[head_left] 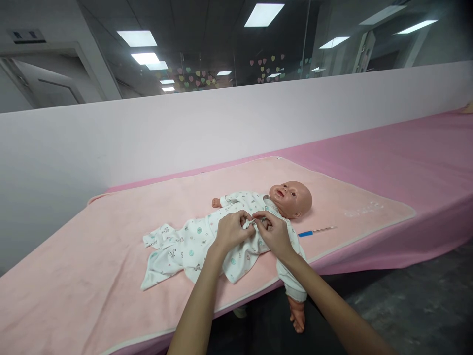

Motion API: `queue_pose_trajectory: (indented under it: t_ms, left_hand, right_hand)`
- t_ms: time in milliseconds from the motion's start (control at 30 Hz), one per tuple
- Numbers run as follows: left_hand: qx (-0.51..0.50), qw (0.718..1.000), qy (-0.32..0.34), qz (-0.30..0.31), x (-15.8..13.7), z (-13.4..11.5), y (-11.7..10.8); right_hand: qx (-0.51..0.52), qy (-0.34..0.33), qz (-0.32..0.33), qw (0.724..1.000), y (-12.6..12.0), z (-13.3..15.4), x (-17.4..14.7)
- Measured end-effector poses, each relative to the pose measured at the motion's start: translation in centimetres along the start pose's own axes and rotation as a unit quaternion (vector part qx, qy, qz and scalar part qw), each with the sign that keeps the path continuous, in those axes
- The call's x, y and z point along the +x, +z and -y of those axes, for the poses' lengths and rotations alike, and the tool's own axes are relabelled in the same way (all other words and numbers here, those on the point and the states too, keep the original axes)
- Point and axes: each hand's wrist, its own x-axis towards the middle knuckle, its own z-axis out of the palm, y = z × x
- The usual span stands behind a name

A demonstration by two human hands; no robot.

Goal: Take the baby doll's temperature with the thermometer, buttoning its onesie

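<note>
A baby doll (291,197) lies on its back, head to the right, dressed in a white printed baby shirt (236,264) and matching trousers (173,246). Over the doll's chest, my left hand (233,230) pinches a bit of the shirt's white fabric, perhaps a tie. Close beside it, my right hand (274,232) has its fingertips closed on the same small piece of cloth. My fingers partly hide what they grip. One doll arm (296,313) hangs over the near edge; the other doll hand (216,202) rests on the far side.
Under the doll is a peach blanket (74,256) on a pink-covered table (417,162). A thin rod with a blue handle (306,233) lies right of the doll's shoulder. A white low wall (166,133) with glass above it runs behind the table.
</note>
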Motion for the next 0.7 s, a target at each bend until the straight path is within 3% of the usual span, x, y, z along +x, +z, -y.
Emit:
queue_pose_trajectory:
  t_ms: [433,567,700]
  left_hand:
    - [-0.097,0.995,-0.004,0.024,0.2,0.6,-0.4]
    - [-0.032,0.999,0.017,0.017,-1.0,0.3,-0.4]
    - [0.047,0.996,0.079,-0.021,-3.9,0.0,0.2]
  right_hand:
    - [-0.019,-0.005,-0.008,1.0,0.0,0.2,0.0]
    - [-0.017,0.004,-0.023,1.0,0.0,0.1,0.0]
    - [-0.012,-0.019,-0.014,1.0,0.0,0.1,0.1]
